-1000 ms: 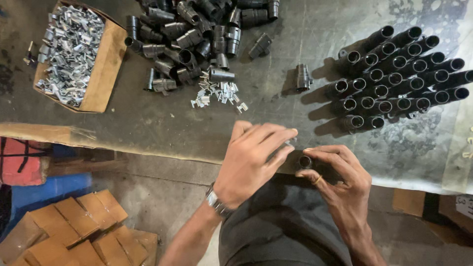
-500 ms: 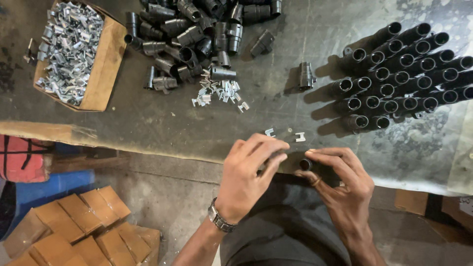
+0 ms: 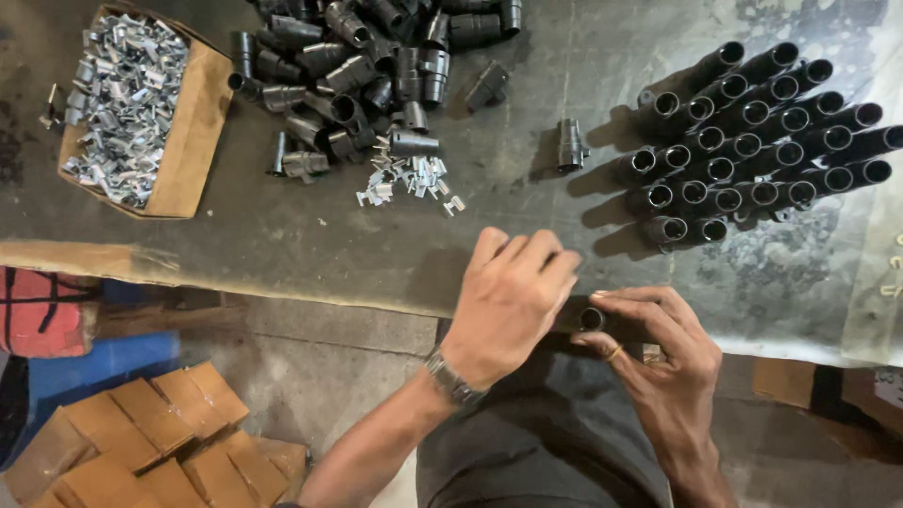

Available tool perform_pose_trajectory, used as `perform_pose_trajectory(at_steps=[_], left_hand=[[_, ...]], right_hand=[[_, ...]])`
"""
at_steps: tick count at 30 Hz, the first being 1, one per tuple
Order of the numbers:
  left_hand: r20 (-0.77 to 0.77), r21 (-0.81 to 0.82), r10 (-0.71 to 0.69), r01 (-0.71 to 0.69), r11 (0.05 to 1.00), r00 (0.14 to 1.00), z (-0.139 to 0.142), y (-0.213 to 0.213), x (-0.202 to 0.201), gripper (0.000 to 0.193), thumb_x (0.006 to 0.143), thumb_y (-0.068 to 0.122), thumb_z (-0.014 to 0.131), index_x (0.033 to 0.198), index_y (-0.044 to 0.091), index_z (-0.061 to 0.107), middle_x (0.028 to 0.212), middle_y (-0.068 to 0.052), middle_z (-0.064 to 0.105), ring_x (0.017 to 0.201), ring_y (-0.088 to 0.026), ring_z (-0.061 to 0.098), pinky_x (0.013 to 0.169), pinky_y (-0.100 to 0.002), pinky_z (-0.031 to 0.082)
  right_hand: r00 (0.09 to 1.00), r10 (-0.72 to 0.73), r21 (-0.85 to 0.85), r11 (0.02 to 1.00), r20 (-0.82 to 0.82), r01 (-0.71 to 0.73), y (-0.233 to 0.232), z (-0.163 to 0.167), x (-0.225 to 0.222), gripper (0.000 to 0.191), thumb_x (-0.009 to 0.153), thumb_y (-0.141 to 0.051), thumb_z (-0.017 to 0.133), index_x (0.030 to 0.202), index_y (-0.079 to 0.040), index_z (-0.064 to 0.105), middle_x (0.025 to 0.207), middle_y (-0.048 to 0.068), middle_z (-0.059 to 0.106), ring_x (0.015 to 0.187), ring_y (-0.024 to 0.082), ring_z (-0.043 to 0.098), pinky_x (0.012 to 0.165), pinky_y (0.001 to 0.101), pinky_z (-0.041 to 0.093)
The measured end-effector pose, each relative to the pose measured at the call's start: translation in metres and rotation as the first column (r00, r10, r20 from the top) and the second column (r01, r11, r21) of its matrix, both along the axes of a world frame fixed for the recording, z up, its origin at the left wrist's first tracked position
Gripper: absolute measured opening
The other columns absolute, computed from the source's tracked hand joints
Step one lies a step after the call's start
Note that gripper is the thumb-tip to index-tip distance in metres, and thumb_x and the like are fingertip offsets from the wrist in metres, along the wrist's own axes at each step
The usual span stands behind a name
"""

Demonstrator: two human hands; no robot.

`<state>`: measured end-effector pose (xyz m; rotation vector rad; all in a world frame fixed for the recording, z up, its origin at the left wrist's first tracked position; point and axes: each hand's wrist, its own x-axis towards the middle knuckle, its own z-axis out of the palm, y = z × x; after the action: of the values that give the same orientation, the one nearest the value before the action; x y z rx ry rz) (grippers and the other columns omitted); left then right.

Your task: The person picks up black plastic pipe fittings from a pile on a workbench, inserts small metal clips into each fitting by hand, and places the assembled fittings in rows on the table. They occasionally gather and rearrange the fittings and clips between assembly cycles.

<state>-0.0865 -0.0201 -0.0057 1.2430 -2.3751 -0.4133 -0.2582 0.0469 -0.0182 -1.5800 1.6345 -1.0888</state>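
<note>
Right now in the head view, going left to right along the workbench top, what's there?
Cardboard box of metal clips → loose heap of black tube fittings → small scatter of metal clips → lone black fitting → upright rows of black tubes.

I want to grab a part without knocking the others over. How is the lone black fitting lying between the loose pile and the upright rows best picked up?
Pinch the lone black fitting across its straight body from above, fingers on its left and right sides. It lies flat on the table with bare space around it, and a short stub sticks out to its right, so grip above or below that stub.
</note>
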Motion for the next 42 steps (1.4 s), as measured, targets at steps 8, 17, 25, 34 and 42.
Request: perform_pose_trajectory(at_steps=[8, 17, 25, 34, 42], left_hand=[[-0.372, 0.507, 0.324, -0.102, 0.856, 0.870, 0.009, 0.030, 0.024, 0.025, 0.087, 0.016, 0.084, 0.101, 0.007, 0.065, 0.081, -0.002, 0.062, 0.060, -0.011, 0.054, 0.056, -0.025, 0.046], [-0.555, 0.760, 0.529, 0.133, 0.637, 0.642, -0.003, 0.043, 0.022, 0.028, 0.088, 0.009, 0.081, 0.114, 0.006, 0.071, 0.091, 0.000, 0.073, 0.072, -0.002, 0.067, 0.064, -0.019, 0.054], [-0.440, 0.535, 0.315, -0.036, 0.844, 0.841, 0.015, 0.045, 0.013, 0.025, 0.088, 0.011, 0.082, 0.110, 0.007, 0.071, 0.092, -0.002, 0.070, 0.068, -0.009, 0.067, 0.060, -0.023, 0.054], [-0.344, 0.377, 0.209, -0.069, 0.924, 0.915, 0.024, 0.050, 0.006, 0.035, 0.092, 0.014, 0.079, 0.123, 0.007, 0.066, 0.099, -0.005, 0.068, 0.077, -0.020, 0.072, 0.064, -0.030, 0.056], [-0.297, 0.415, 0.346, -0.206, 0.886, 0.890, 0.020, 0.041, 0.015, 0.038, 0.088, 0.021, 0.082, 0.123, 0.013, 0.069, 0.098, 0.001, 0.071, 0.064, -0.010, 0.070, 0.056, -0.024, 0.056]], right_hand=[[1.000, -0.004, 0.004, 1.000, 0.026, 0.004, -0.002, -0.007, 0.000, 0.040, 0.071, -0.008, 0.087, 0.109, -0.006, 0.075, 0.108, 0.008, 0.073, 0.098, 0.017, 0.072, 0.078, 0.0263, 0.063], [0.999, 0.032, -0.022, 0.999, -0.015, -0.032, 0.000, -0.007, 0.000, 0.041, 0.069, -0.005, 0.087, 0.108, -0.005, 0.075, 0.108, 0.009, 0.072, 0.102, 0.019, 0.072, 0.085, 0.0294, 0.059], [0.999, 0.044, -0.001, 0.999, 0.007, -0.044, 0.003, -0.005, 0.004, 0.042, 0.070, -0.001, 0.084, 0.110, -0.006, 0.075, 0.111, 0.008, 0.072, 0.103, 0.019, 0.072, 0.088, 0.0288, 0.060], [0.989, -0.005, -0.112, 0.994, -0.145, -0.012, 0.008, -0.010, 0.006, 0.043, 0.070, -0.001, 0.084, 0.111, -0.007, 0.074, 0.111, 0.006, 0.072, 0.108, 0.023, 0.070, 0.092, 0.0334, 0.057], [0.954, -0.216, -0.117, 0.974, -0.208, 0.195, 0.020, -0.028, -0.041, 0.033, 0.089, -0.008, 0.088, 0.115, -0.007, 0.069, 0.123, 0.007, 0.069, 0.115, 0.018, 0.065, 0.098, 0.0304, 0.055]])
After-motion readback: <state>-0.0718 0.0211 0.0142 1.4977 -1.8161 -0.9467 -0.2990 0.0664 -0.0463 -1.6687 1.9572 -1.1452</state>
